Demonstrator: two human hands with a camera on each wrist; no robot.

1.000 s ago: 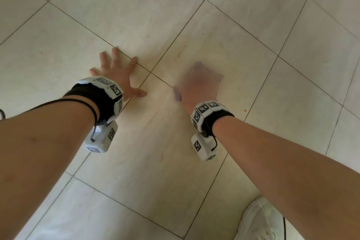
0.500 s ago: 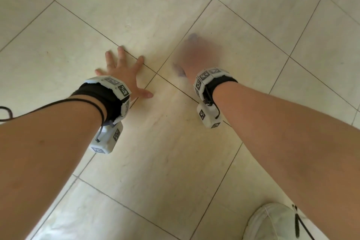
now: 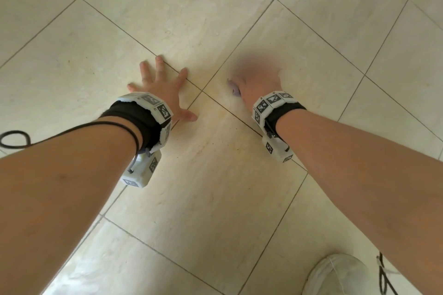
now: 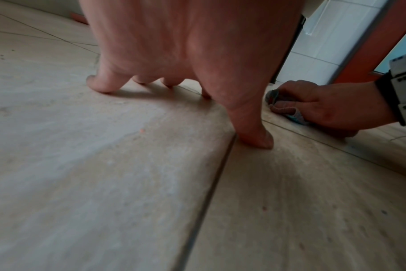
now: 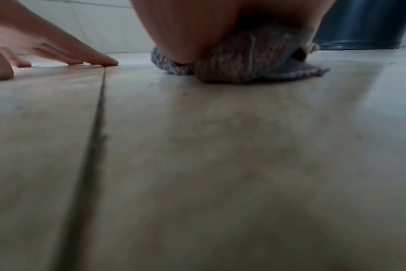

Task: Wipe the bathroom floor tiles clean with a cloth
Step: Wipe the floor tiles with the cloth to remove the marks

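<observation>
My right hand (image 3: 257, 79) grips a bunched grey-purple cloth (image 3: 234, 88) and presses it onto the cream floor tiles (image 3: 191, 12); the hand is motion-blurred in the head view. The left wrist view shows the fingers of that right hand (image 4: 325, 104) curled round the cloth (image 4: 287, 111). In the right wrist view the cloth (image 5: 243, 62) bulges out under the palm. My left hand (image 3: 163, 84) lies spread on the tiles to the left, fingertips (image 4: 100, 86) and thumb down, holding nothing.
Dark grout lines (image 3: 220, 103) cross between the two hands. A dark bucket (image 5: 359, 23) stands by the white tiled wall (image 5: 100, 23) ahead. An orange door frame (image 4: 369, 45) rises at the far right. My white shoe (image 3: 335, 275) is at the bottom right.
My right hand swept the cloth away from me and has now drawn it back a little toward me. The left hand has stayed planted on the tiles.
</observation>
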